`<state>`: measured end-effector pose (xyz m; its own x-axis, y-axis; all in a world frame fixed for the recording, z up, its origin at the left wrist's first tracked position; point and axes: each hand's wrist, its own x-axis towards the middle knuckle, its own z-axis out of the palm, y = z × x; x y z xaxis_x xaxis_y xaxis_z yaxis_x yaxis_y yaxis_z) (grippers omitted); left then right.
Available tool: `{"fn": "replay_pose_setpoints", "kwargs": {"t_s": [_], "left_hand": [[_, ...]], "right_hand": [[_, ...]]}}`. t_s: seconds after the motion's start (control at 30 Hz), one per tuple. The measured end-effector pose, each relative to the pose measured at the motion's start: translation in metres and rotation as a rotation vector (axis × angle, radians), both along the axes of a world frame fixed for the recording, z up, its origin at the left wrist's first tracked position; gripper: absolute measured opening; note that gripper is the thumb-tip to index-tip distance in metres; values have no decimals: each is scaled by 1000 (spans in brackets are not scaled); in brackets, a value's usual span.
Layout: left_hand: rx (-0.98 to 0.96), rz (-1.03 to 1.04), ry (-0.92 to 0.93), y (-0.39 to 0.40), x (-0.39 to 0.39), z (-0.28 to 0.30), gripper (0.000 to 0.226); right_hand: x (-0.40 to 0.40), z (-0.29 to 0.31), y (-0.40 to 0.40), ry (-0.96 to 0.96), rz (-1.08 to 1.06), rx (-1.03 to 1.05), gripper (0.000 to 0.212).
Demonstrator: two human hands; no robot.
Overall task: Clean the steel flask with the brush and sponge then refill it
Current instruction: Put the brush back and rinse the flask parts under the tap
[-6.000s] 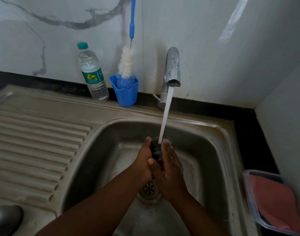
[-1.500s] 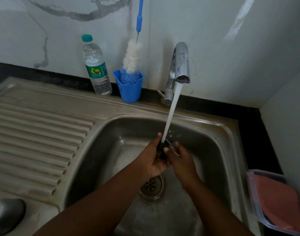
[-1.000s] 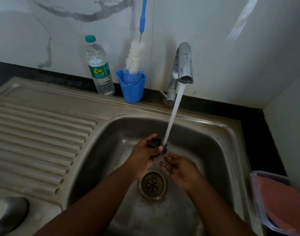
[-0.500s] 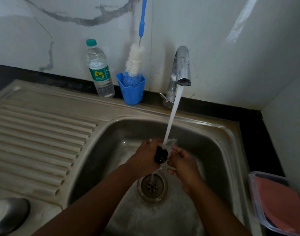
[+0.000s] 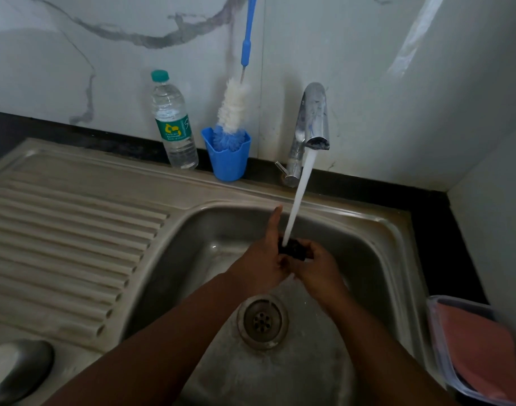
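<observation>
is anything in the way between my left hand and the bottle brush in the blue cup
Nothing visible blocks it. The left hand is low in the sink; the bottle brush stands behind, left of the running tap.

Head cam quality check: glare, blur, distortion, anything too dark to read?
Head view: dim overall, the small black part between the hands is too dark to identify; soft glare streak on the wall; wide-angle bend along the sink rim; lower-left steel object blurred; water stream blown out white.
</observation>
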<state>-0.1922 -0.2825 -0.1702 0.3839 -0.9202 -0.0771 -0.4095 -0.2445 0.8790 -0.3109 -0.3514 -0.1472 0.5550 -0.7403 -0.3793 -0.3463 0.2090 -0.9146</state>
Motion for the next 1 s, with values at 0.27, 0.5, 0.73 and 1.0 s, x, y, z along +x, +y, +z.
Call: {"fn": "replay_pose_setpoints", "kwargs": {"t_s": [0.27,0.5,0.73,1.0], "left_hand": [[387,-134,-322,21,3,-11,123],[620,-212,-441,57,-1,-20,118],[447,-119,-598,68,6,34,117],[478,-102,-625,108,-4,38,113]], "right_hand": [[-22,-34,-9,490,128,-212,64],[-25,20,8,636,317,-603,50],[-49,144,31,360,90,-878,51],[-59,64,77,643,388,-828,47]]}}
